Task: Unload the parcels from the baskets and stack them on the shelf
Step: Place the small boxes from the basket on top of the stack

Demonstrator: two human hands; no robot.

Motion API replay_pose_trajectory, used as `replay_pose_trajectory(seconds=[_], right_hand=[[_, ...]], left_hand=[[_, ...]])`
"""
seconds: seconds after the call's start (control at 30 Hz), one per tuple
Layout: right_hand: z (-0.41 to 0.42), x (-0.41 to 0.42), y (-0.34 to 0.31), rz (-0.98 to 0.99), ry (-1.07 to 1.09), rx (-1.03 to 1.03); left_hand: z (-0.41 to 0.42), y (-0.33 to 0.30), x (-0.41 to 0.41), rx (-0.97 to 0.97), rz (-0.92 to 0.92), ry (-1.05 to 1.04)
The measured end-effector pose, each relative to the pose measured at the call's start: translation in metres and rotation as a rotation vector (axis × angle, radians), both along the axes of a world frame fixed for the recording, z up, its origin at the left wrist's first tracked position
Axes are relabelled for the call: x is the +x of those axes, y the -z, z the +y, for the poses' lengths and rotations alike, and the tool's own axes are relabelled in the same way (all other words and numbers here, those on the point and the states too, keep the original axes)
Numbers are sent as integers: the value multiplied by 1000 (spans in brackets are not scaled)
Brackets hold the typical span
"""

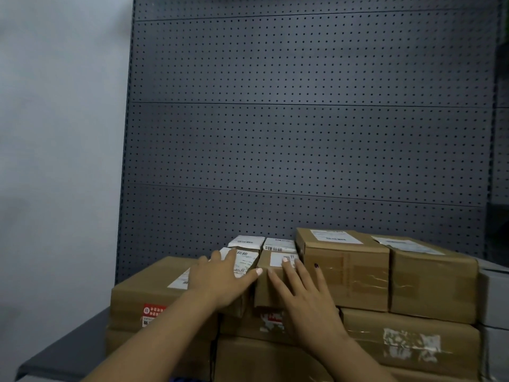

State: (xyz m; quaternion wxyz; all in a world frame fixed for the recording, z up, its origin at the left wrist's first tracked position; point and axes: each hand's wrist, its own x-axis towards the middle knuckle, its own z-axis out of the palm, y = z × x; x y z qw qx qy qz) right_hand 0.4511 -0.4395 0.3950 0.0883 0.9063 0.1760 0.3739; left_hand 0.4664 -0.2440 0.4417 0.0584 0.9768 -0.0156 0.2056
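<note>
Brown cardboard parcels are stacked on the dark grey shelf (pixel 66 354) against its pegboard back. My left hand (pixel 220 279) lies flat with straight fingers on a small labelled parcel (pixel 246 261) in the middle of the stack. My right hand (pixel 303 293) rests with spread fingers on the small parcel (pixel 265 288) beside it, fingertips touching its white label. Two taller parcels (pixel 347 271) (pixel 432 282) stand to the right. A wide parcel (pixel 146 290) with a red sticker sits to the left. No basket is in view.
Two small white-wrapped parcels (pixel 248 241) (pixel 279 244) lie behind the hands, against the pegboard (pixel 303 133). Grey boxes (pixel 495 299) stand at the far right edge. A pale wall (pixel 55 133) is on the left, and a bare strip of shelf lies left of the stack.
</note>
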Motion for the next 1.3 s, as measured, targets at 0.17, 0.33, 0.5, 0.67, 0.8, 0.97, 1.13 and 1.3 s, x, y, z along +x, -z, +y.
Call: replay_pose_trajectory(seconds=[0.17,0.33,0.5,0.67,0.8,0.97,1.13,1.3], right_hand=[[-2,1,0,-41,-25,-14],[-9,1,6,-95,-43,-79],[-22,4,12,-73,-27,-108],[-30,0,30,-73,-39,-101],[-28,0,42,-23,-14,-122],[-26,2,40,2,10,-80],[-23,6,39,33,12,-58],[-17,2,34,112,75,-51]], left_hand=[[-10,8,14,-9,-183,27],[-12,10,34,-37,-266,33],[-3,14,33,62,-277,220],[12,40,16,82,-318,303],[17,45,23,84,-281,352],[12,43,29,48,-271,362],[12,40,31,79,-275,349],[10,36,25,161,-310,306]])
